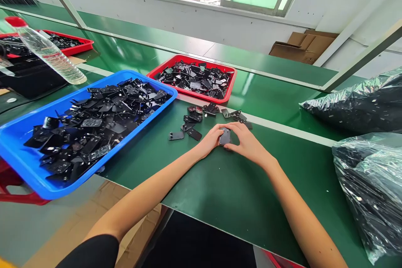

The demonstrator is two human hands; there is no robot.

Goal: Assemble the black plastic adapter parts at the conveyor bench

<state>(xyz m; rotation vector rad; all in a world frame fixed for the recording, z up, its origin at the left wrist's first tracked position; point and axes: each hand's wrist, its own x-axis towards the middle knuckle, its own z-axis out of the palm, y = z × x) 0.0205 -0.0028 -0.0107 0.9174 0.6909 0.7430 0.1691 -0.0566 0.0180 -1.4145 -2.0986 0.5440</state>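
A small flat dark-grey plastic piece [225,136] with rounded corners is held upright just over the green tabletop. My left hand [211,139] grips it from the left, thumb against its near face. From the right, my right hand [246,141] curves around the same piece, its index finger at the top edge and its thumb by the lower edge. Just beyond my hands lie several loose black plastic pieces [194,113]. Fingers hide the back of the held piece.
To the left, a blue tray [125,142] is heaped with black pieces. A red tray [230,88] of similar parts stands behind. Clear plastic bags [370,192] of black parts lie at right. A water bottle [47,52] leans at far left.
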